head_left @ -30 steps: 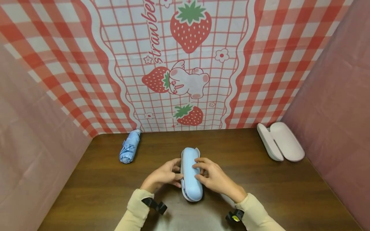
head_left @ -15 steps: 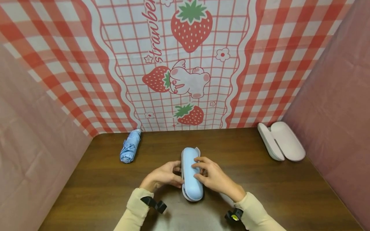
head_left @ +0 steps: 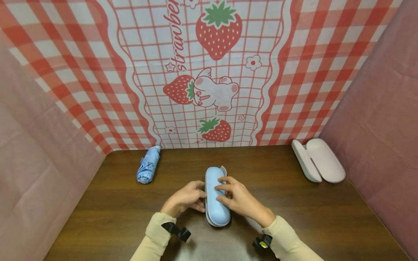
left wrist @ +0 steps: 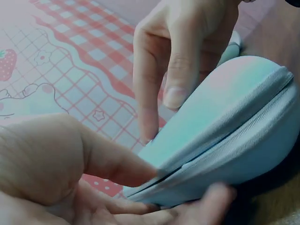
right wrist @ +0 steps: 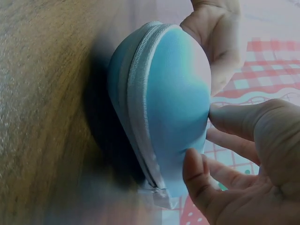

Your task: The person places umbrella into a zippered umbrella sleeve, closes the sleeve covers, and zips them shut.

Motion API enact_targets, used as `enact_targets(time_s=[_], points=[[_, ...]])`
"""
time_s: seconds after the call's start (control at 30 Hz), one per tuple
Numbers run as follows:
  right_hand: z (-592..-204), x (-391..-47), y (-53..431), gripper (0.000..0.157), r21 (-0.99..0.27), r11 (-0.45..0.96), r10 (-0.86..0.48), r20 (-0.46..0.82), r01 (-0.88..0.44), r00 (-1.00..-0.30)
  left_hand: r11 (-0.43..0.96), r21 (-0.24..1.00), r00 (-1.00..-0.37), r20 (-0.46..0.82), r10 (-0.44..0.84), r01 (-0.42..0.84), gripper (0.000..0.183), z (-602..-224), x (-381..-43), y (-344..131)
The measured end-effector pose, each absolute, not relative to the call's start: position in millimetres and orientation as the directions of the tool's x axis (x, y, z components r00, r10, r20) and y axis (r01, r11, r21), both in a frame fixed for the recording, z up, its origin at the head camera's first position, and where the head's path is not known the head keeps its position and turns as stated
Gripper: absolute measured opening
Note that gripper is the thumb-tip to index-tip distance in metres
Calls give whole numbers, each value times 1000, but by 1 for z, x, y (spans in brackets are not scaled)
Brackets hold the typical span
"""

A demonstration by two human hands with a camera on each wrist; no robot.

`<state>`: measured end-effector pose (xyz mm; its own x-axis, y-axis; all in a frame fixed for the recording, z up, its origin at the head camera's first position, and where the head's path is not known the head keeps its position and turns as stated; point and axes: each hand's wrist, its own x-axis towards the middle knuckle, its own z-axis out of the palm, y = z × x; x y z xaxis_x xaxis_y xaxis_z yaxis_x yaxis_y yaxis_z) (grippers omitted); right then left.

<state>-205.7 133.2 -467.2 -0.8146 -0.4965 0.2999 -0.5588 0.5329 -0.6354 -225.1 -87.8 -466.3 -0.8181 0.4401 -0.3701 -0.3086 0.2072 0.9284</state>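
A light blue oblong zippered case point(head_left: 216, 203) lies lengthwise on the table between both hands. My left hand point(head_left: 186, 197) is at its left side, thumb against the zipper seam and fingers lower down, in the left wrist view point(left wrist: 51, 164). A narrow dark slit shows along that seam. My right hand point(head_left: 243, 199) holds the case from the right, its fingertips on the rounded top. In the right wrist view, a pale fabric tab point(right wrist: 164, 199) sticks out at the case's far end. Whatever is inside the case is hidden.
A folded blue umbrella point(head_left: 148, 165) lies at the back left of the brown wooden table point(head_left: 104, 217). At the back right, a pale hard case point(head_left: 326, 159) lies opened. A strawberry-print cloth point(head_left: 215, 87) hangs behind, and pink cloth walls point(head_left: 375, 119) close off both sides.
The gap at the case's near left edge has narrowed. My left thumb slid toward the near end, then back away. My right fingertips have crept slightly farther over the top.
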Motion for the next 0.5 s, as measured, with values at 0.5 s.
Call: enact_targets(time_s=[0.5], points=[[-474,-207,129,63,-791,413,-459,247,-451,-853,273,926,-839,-357,411,-260,50,-470,-223,-80]])
